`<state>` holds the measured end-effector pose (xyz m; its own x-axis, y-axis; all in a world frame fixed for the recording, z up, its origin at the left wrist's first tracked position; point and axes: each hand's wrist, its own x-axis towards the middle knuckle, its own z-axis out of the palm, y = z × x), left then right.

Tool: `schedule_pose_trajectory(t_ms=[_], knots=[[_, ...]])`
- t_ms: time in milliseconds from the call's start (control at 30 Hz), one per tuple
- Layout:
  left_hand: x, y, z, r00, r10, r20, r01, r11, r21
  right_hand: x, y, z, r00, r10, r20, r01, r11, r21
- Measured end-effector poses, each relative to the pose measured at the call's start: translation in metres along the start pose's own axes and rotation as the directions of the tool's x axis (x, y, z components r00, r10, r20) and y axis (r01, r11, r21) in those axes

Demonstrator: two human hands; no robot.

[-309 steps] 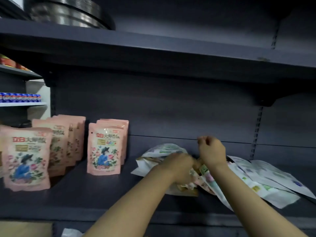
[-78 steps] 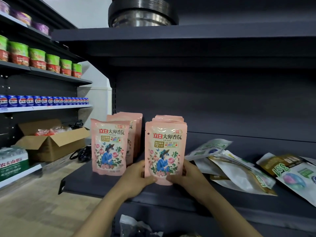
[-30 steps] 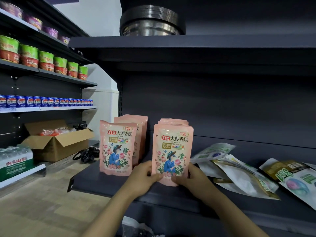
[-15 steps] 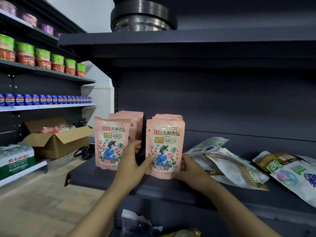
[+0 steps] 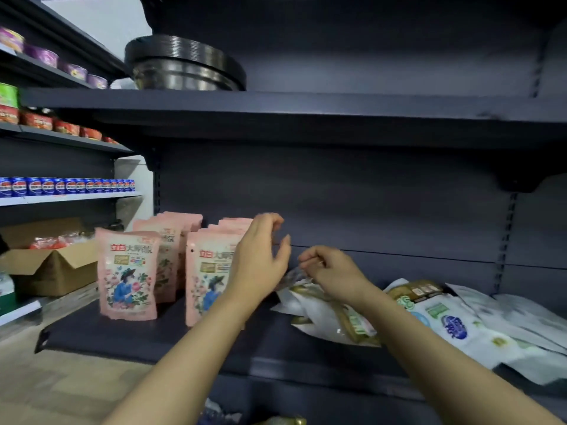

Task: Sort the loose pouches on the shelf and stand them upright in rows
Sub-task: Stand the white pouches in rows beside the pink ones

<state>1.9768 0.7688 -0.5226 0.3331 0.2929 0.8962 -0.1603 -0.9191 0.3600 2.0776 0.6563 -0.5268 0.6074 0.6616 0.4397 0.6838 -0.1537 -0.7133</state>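
Pink pouches (image 5: 127,273) are stood upright in two rows at shelf (image 5: 159,335) left; red "立白" is printed. White pouches (image 5: 445,323) lie flat right. Left hand (image 5: 259,265) is spread, empty. Right hand (image 5: 333,273) is pinched on one corner.

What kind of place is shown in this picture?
Probably a small shop: dark metal display shelving, a row of blue drink cans, and identical pink flowered pouches standing faced forward.
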Motion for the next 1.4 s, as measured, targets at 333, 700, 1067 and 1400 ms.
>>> schedule_pose_trajectory(t_ms=[333, 700, 1067, 1400], knots=[[0.010, -0.025, 0.058, 0.542, -0.370, 0.754, -0.054, 0.880, 0.471, 0.026, 0.056, -0.039, 0.997, 0.068, -0.029, -0.071, 0.993, -0.100], [0.027, -0.033, 0.072, 0.189, -0.466, 0.864, -0.114, 0.864, 0.491, 0.035, 0.110, -0.031, 0.978, 0.167, -0.127, -0.182, 0.977, -0.113], [0.050, -0.026, 0.086, 0.447, -0.242, 0.861, -0.248, 0.892, 0.379, 0.040, 0.100, -0.046, 0.986, 0.088, -0.140, -0.122, 0.958, -0.258], [0.108, 0.029, 0.092, 0.641, 0.197, 0.742, -0.658, 0.639, 0.398, 0.047, 0.088, -0.072, 0.992, 0.034, -0.122, -0.049, 0.991, -0.128]])
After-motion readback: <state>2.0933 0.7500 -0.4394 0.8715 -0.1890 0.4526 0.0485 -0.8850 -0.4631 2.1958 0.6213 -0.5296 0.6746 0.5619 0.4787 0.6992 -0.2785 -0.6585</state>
